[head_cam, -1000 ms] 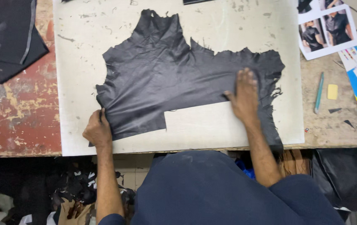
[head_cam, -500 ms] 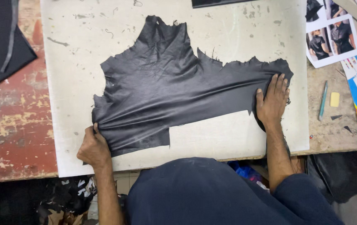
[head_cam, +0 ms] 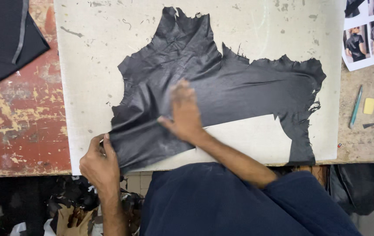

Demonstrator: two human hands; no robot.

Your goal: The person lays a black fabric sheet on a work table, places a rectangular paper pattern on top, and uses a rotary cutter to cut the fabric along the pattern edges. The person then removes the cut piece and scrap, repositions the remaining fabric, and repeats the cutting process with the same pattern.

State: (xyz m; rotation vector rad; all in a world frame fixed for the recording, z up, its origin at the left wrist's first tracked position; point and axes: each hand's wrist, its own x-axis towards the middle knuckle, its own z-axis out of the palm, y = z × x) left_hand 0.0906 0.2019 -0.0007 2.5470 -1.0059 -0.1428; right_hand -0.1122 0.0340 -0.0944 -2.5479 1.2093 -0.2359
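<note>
Fingers (head_cam: 106, 144) of the left hand (head_cam: 99, 164) pinch the near-left corner of a black leather hide (head_cam: 222, 91), thumb on top, right at the front edge of the pale cutting board (head_cam: 86, 65). Right hand (head_cam: 185, 113) lies flat on the hide's middle, palm down, fingers spread and blurred, gripping nothing. From both hands the hide runs away to the right and toward the far side: its long axis lies left to right across the board, with a narrower neck reaching to the far edge and a squared notch cut from its near-right part. Ragged right edge lies well apart from either hand; the right hand is the nearer. Off the board on the worktop (head_cam: 16, 126) sit a folded dark cloth (head_cam: 3, 39) far left, photo prints (head_cam: 368, 37), a teal pen (head_cam: 355, 107) and a yellow eraser (head_cam: 369, 105) at right; nothing lies on the hide itself.
</note>
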